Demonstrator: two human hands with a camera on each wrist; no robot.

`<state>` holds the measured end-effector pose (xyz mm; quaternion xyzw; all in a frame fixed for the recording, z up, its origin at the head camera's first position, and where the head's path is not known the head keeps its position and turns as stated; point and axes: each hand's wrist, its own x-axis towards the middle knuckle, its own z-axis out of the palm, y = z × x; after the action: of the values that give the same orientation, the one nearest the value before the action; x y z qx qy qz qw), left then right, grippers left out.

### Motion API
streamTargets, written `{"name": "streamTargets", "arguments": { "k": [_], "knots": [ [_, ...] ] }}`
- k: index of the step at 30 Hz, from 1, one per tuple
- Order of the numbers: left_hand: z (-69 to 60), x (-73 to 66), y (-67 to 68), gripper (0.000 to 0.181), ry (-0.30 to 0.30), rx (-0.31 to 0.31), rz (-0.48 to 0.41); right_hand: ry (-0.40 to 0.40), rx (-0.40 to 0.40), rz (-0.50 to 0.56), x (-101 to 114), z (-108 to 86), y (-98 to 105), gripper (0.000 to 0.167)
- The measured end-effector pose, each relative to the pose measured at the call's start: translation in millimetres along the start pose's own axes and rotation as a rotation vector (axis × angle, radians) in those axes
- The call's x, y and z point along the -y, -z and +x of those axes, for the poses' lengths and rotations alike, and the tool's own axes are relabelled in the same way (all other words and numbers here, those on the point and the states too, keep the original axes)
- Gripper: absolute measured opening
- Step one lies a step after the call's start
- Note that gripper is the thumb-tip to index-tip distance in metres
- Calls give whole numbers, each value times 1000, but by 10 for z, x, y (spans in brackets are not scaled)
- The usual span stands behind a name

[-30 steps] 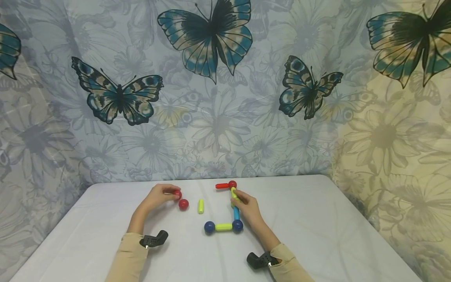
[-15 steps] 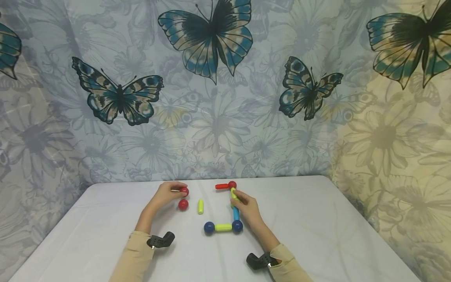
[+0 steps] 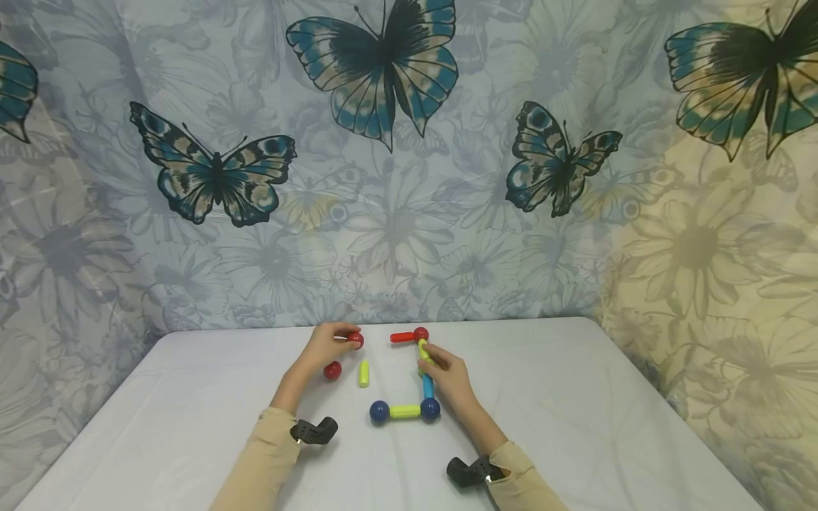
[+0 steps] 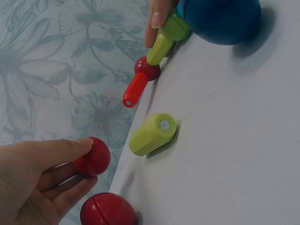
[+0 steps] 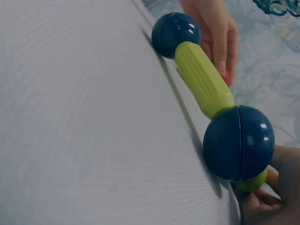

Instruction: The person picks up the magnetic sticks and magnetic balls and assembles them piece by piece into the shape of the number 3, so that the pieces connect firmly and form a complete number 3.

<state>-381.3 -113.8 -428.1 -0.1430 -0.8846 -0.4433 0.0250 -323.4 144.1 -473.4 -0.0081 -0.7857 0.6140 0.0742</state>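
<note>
In the head view my left hand [image 3: 324, 346] pinches a red ball [image 3: 356, 341] between thumb and fingers, above the far left part of the table. Another red ball [image 4: 108, 209] lies just below that hand in the left wrist view. My right hand [image 3: 454, 376] holds the joined toy piece at its green ball [image 4: 175, 27], its fingers partly hiding it. From there a yellow-green rod [image 4: 160, 48] runs to a red ball [image 3: 421, 333] with a red rod [image 3: 402, 338]. Toward me, a blue rod [image 3: 428, 387] meets a dark blue ball [image 3: 431, 409].
A yellow-green rod [image 3: 405, 411] links that corner to a second dark blue ball [image 3: 380, 412]. One loose yellow-green rod [image 3: 364, 374] lies between the hands. The white table [image 3: 575, 426] ends at a butterfly-patterned backdrop [image 3: 409, 234].
My left hand has moved right and slightly away from me with its red ball, passing beyond the other red ball. The right hand and the joined piece have stayed in place.
</note>
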Motion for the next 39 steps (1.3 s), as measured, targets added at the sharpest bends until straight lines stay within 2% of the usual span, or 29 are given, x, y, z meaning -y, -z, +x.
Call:
{"name": "streamTargets", "arguments": {
  "k": [5, 12, 18, 24, 28, 30, 39],
  "knots": [
    [23, -15, -60, 33, -8, -6, -4, 4, 1, -4, -3, 3, 5, 41],
    [59, -7, -145, 32, -64, -14, -32, 7, 1, -5, 9, -9, 14, 41],
    [89, -28, -218, 31, -87, -22, -39, 5, 1, -7, 13, -7, 12, 41],
    [117, -82, -296, 32, -84, -4, -52, 7, 2, -10, 7, 2, 8, 41],
    [128, -102, -337, 33, -42, 9, -72, 4, 3, -6, 1, 6, 7, 41],
    [131, -110, -355, 33, -41, 11, -77, 4, 3, -8, -4, 7, 7, 41],
    [171, -133, -433, 31, -83, 4, -71, -4, -1, -6, -11, 17, 8, 41]
  ]
}}
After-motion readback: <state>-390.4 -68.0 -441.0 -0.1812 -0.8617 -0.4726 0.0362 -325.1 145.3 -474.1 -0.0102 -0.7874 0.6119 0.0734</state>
